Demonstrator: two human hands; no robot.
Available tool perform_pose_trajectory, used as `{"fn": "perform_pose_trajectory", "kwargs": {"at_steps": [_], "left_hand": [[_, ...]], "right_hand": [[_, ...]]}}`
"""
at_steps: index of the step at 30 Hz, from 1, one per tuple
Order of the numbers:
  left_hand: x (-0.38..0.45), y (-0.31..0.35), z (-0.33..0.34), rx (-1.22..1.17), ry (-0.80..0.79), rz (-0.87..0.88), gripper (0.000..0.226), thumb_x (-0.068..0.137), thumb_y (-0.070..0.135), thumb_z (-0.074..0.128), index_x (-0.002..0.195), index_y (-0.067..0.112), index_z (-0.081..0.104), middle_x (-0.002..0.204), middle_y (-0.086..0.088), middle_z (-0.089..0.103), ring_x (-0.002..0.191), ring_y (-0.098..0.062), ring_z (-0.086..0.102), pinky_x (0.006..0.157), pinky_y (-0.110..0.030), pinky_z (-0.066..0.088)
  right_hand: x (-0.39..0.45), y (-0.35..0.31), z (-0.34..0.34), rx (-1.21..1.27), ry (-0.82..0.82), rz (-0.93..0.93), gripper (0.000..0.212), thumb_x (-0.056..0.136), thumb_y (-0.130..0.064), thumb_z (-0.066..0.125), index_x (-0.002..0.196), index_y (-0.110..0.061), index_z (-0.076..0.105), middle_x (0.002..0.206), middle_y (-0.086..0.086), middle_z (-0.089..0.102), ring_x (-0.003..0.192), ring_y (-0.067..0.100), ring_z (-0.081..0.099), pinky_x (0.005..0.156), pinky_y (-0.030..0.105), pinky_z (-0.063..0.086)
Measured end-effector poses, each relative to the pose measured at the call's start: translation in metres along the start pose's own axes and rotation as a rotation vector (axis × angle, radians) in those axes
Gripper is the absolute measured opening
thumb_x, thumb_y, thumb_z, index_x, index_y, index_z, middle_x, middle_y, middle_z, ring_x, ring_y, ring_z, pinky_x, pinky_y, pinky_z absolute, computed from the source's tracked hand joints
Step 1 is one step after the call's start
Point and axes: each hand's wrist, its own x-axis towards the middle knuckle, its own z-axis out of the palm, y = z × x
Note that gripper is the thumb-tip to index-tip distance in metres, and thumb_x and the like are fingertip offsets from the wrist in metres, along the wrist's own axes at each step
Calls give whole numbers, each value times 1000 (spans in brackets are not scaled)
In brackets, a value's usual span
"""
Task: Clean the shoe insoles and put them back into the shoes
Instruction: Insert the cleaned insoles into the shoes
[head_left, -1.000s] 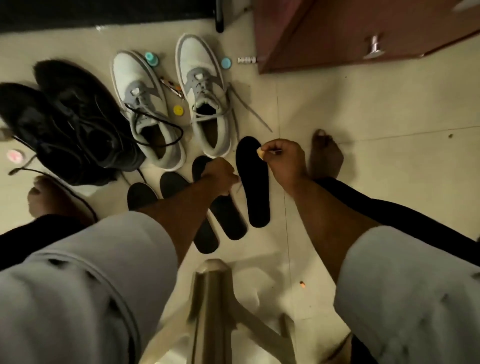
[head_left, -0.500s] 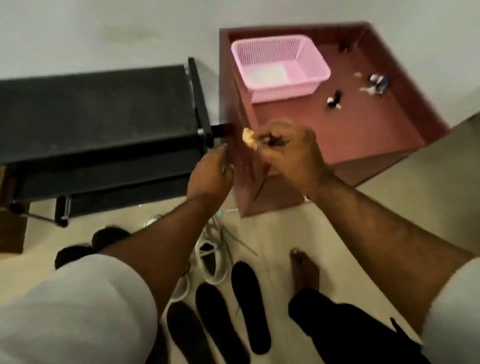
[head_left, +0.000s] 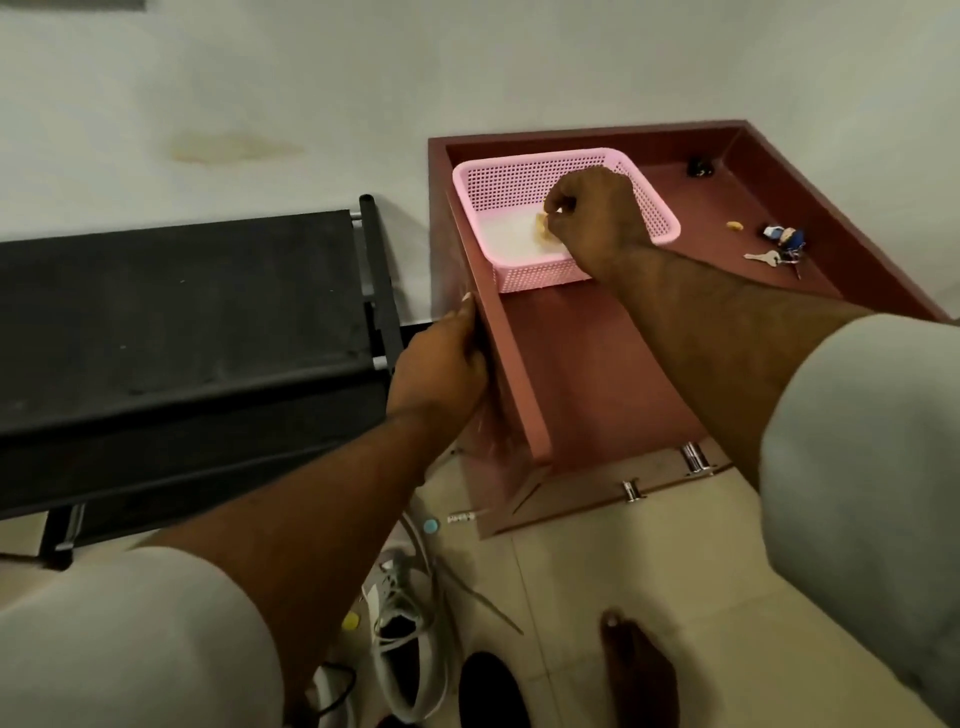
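Side step in hand: small yellowish scrap going into basket; insoles not yet refitted. Reddish-brown wooden cabinet tabletop (head_left: 597, 364), smooth, raised rim. Pink perforated plastic basket (head_left: 524, 273), rectangular, far left on it. Left hand (head_left: 441, 364) gripping cabinet's left edge. Right hand (head_left: 597, 218) over basket, pinching pale yellow crumpled scrap (head_left: 542, 227). Black oval foam insole (head_left: 488, 691) on floor, near, beside grey-white laced sneaker (head_left: 410, 649). Next, probably: drop scrap, reach down for insole.

One head-worn view looks steeply down, close over the cabinet (head_left: 597, 374) and floor (head_left: 597, 571)
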Motion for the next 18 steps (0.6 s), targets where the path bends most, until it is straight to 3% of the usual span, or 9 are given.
{"fn": "perform_pose_trajectory", "kwargs": {"at_steps": [6,8,11,16,18], "left_hand": [[-3,7,-5,73,-43,10,49,100,21,45,148,28,39,122,-1,66,104,-21,65,91,-44,56],[-12,20,-13,102,-101,-14,39,100,21,45,138,24,50,117,-4,67,99,-24,65,88,-45,56],[-44,36,-30,87,-147,-64,31,96,19,47,123,19,63,110,-8,69,96,-30,64,86,-42,54],[-140,-4,-24,56,-231,-255,32,94,18,55,122,16,68,113,-12,71,106,-30,65,91,-36,51],[-190,-38,-11,28,-289,-388,34,92,23,54,123,19,68,111,-9,72,104,-27,67,91,-34,52]], "right_hand": [[-21,-10,-10,102,106,14,13,80,-6,63,87,-10,73,98,8,69,94,23,62,85,36,49],[-50,-22,-22,178,179,0,11,79,-6,64,86,-9,73,94,8,68,87,17,60,80,25,49],[-116,-53,-39,361,281,35,9,78,-5,68,85,-7,73,89,7,67,79,9,59,72,9,46],[-260,-84,-19,525,246,178,5,80,-10,70,83,-11,72,83,6,66,76,12,61,74,17,48],[-319,-90,-2,538,192,244,5,80,-5,71,84,-9,72,85,6,64,76,5,58,75,10,44]]}}
